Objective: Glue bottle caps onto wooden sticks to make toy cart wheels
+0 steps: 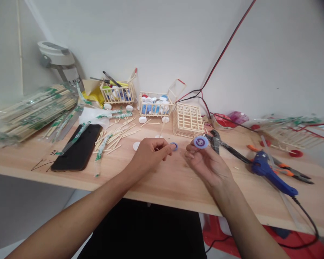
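Note:
My left hand (154, 151) is closed in a pinch over the middle of the table, with a small blue bottle cap (175, 146) at its thumb and fingertip. A thin wooden stick (162, 128) shows just behind this hand; its lower end is hidden. To the right, my right hand (207, 160) is closed on a blue-purple bottle cap (201, 142), held up with its round printed face towards me. A white cap (136, 145) lies beside my left hand, partly covered by it. Beyond both hands stands a basket-like frame of sticks (188, 120).
Two small stick carts, one (155, 106) full of caps and another (118, 91) with pens, stand at the back. Cut sticks (116, 138) and a black phone (77, 149) lie left. Pliers (232, 151), a blue glue gun (271, 172) and a red-wheeled cart (286, 135) are right.

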A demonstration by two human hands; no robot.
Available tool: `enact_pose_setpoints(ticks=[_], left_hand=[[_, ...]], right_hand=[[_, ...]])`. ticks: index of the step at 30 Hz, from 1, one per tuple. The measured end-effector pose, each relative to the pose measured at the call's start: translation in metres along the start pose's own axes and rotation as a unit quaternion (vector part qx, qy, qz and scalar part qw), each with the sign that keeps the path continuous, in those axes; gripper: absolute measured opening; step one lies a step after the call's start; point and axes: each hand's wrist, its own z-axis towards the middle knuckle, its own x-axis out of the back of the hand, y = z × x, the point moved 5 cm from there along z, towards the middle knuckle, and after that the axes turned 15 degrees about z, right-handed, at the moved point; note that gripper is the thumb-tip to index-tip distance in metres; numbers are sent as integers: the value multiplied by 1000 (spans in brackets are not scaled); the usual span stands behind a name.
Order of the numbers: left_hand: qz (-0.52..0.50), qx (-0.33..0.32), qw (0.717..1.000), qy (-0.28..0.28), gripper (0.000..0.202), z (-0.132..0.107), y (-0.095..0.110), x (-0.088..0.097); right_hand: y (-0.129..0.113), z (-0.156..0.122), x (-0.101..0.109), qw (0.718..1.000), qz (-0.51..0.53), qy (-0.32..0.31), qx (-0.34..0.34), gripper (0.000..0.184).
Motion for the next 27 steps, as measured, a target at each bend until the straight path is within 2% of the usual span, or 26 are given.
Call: enact_pose_setpoints(ticks=[3, 7, 14, 20, 27], left_hand=[[-8, -20, 1000, 17, 38, -1, 3, 2], [-74, -36, 996, 30, 23, -1, 5, 2], [-153, -40, 987, -22, 21, 0, 7, -7], [-163, -10, 985, -59, 27, 2, 4, -12], [-126, -10, 990, -54, 27, 3, 0, -13]], right_hand=[[1, -1, 0, 1000, 28, 13, -6, 27], [2, -2, -2, 1000, 24, 11, 0, 26], [9, -3, -1, 999, -45, -11, -11, 21], [14, -2, -3, 996, -89, -17, -17, 22], [16, -3, -7, 993, -116, -23, -9, 18]])
